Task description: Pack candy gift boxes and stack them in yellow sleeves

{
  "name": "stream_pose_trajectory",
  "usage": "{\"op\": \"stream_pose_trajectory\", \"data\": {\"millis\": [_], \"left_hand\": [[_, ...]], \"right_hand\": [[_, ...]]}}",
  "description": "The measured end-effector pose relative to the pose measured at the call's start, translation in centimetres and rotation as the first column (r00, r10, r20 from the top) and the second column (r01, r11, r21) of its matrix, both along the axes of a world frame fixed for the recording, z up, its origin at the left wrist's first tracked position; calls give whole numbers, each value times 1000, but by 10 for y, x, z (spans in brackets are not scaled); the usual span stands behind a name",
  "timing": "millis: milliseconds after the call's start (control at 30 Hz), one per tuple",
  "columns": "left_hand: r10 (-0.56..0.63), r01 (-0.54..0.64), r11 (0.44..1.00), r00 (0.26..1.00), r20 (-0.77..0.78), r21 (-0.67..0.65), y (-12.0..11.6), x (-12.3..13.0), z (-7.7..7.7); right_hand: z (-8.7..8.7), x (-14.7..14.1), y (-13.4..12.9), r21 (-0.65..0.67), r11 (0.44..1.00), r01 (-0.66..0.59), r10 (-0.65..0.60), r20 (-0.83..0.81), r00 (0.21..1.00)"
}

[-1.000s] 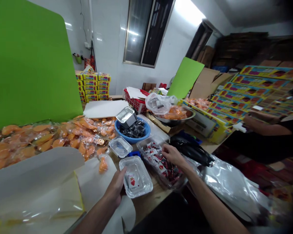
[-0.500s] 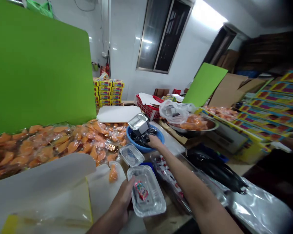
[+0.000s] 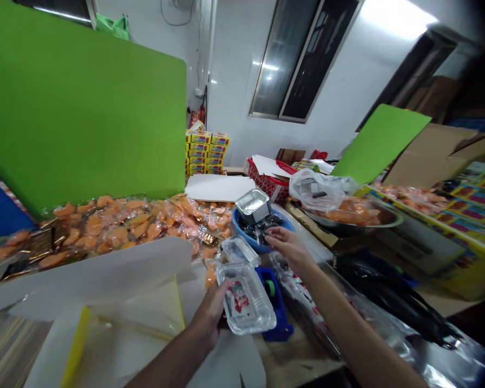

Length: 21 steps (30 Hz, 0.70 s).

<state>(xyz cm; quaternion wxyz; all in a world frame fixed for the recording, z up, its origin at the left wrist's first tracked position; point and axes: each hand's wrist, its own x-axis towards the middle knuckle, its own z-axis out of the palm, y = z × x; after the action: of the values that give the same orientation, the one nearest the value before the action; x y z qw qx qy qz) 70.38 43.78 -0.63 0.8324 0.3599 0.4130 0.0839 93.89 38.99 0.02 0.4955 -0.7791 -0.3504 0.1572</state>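
Observation:
My left hand [image 3: 210, 308] grips the left rim of a foil tray [image 3: 253, 311], thumb over the edge. Inside the tray lies a small red printed packet [image 3: 238, 297]. At the front right of a blue bowl [image 3: 238, 221], my right hand [image 3: 291, 249] pinches a small dark packet in clear plastic [image 3: 261, 235], partly covered by the fingers. Black plastic-wrapped pieces [image 3: 272, 221] fill the bowl, and stacked foil trays [image 3: 253, 206] rest on top of them. Just beyond the held tray is another clear, shallow tray [image 3: 240, 251].
Bagged orange pieces [image 3: 117, 229] spread over the left of the table before a green board [image 3: 84, 118]. A blue tape dispenser [image 3: 278, 318] stands right of the held tray. Farther right are a metal basin [image 3: 392, 221] and a black bag [image 3: 392, 291]. Yellow boxes [image 3: 208, 151] are stacked behind.
My right hand has drawn back from deep among the black pieces to the bowl's near edge. The view has swung left, and the blue tape dispenser shows more fully beside the held tray.

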Motion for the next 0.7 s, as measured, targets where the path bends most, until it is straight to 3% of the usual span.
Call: {"op": "stream_pose_trajectory", "data": {"millis": [67,100,200,300,400,500,567,600,700], "left_hand": [[-5,4,1000,999,39,9,-2,-8,-1],[0,-1,1000,998,56,16,-3,-14,-1],[49,-50,999,996,77,17,-10,-37,-1],[86,-92,995,987,132,33,-16,-74,3],[78,-100,990,976,202,102,-16,-123,13],[95,-140,965,975,202,222,-4,-182,21],[183,-217,903,975,125,371,16,-222,20],[261,-262,844,963,69,468,31,-241,18],[521,-321,603,852,-56,731,93,-292,11]], "right_hand": [[7,-38,-18,55,970,-238,243,-142,960],[9,-56,-26,57,954,-295,301,-154,941],[6,-101,-45,-24,948,-317,313,-99,945],[-3,-139,-54,-90,893,-441,412,-233,881],[-11,-176,-49,-103,809,-579,493,-417,764],[-14,-211,-31,-86,787,-611,513,-458,726],[-17,-230,-12,-70,774,-629,544,-436,717],[-20,-238,-2,-71,767,-638,559,-416,718],[-32,-256,31,-75,759,-647,589,-344,731]]}}
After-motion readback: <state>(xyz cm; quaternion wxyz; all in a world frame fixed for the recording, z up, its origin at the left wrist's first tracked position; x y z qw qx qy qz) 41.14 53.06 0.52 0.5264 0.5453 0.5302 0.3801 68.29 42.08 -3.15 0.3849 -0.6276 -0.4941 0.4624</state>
